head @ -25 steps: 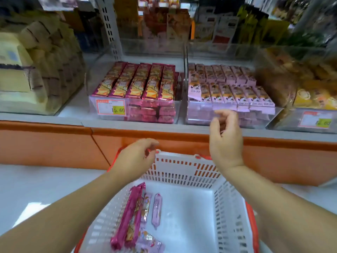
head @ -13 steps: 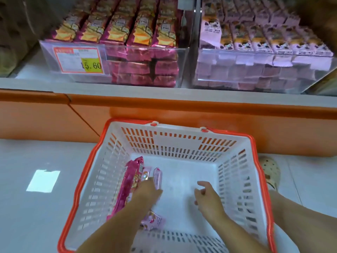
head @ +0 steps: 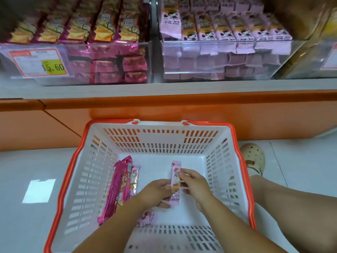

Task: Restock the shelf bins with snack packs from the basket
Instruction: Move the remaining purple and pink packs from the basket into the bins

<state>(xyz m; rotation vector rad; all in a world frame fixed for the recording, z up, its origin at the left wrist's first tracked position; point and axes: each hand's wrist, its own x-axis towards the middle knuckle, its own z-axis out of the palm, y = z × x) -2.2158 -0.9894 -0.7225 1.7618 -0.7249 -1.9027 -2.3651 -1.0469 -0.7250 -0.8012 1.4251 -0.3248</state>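
Nearly done, I judge: the left grip (head: 158,194) and right grip (head: 195,185) both pinch one pink pack (head: 175,171) inside the basket (head: 182,142), a few packs (head: 118,188) lie to their left, and the bins (head: 218,60) beyond look almost full.

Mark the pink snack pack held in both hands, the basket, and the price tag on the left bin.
pink snack pack (head: 176,169): head view, upper printed face.
basket (head: 164,143): head view, slotted far wall.
price tag (head: 38,63): head view, centre of the label.
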